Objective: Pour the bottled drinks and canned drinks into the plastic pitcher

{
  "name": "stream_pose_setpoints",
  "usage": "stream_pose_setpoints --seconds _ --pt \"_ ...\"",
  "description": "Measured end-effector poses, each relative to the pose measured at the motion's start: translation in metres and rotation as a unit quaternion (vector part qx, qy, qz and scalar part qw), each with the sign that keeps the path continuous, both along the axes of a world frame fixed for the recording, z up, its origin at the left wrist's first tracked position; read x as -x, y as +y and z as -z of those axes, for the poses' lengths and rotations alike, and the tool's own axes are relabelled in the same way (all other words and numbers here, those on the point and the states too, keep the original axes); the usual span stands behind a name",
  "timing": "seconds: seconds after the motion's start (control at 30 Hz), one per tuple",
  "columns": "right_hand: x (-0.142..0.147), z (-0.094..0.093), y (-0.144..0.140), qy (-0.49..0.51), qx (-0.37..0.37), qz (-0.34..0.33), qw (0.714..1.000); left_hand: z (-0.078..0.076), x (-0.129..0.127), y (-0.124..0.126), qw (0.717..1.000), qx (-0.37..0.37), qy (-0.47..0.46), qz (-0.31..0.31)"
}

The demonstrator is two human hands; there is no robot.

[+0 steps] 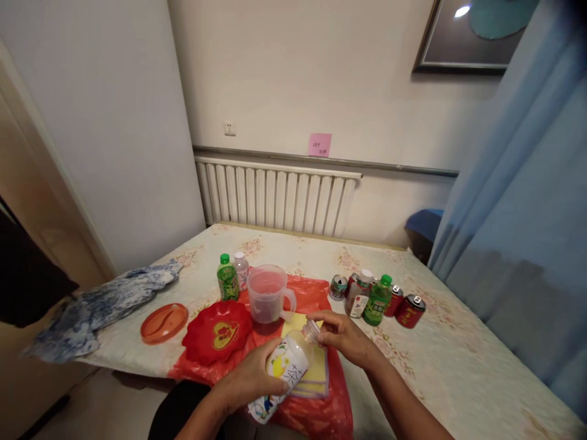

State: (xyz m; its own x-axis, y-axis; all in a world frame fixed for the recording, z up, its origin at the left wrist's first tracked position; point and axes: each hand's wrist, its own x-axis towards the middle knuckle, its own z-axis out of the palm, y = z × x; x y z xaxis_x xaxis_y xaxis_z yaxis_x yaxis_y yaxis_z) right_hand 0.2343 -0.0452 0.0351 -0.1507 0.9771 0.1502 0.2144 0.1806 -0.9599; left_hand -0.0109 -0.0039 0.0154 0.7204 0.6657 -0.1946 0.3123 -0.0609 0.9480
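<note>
My left hand (257, 376) is wrapped round a tea bottle (288, 366) with a white label showing a lemon. The bottle is tilted, its top pointing up and to the right. At its top, the fingers of my right hand (343, 336) close on the whitish, ridged cap (312, 330); the fingertips partly cover it. Just behind the bottle stands a clear plastic jug (266, 299), its handle towards my right hand. Under the bottle lie yellow sheets (316, 373) on a red plastic bag (334, 406).
Left of the jug are a red scalloped plate (197, 330), an orange lid (164, 323), a green bottle (228, 280) and a small white-capped bottle (241, 272). To the right stand another green bottle (378, 302), a white-capped bottle (358, 296) and several cans (411, 311). Crumpled cloth (114, 296) covers the left edge.
</note>
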Motion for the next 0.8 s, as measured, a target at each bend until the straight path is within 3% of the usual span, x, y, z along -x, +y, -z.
stream_pose_setpoints --seconds 0.43,0.63,0.8 --pt "0.000 -0.031 -0.010 -0.130 0.002 -0.010 0.991 0.005 -0.014 -0.013 0.986 -0.164 0.004 -0.034" --pt "0.001 -0.022 -0.012 -0.156 -0.043 0.046 0.986 0.022 -0.021 -0.011 0.963 -0.252 0.019 -0.093" --pt "0.003 -0.010 -0.009 -0.046 0.008 0.082 0.996 0.019 -0.026 -0.010 0.971 -0.214 -0.002 -0.107"
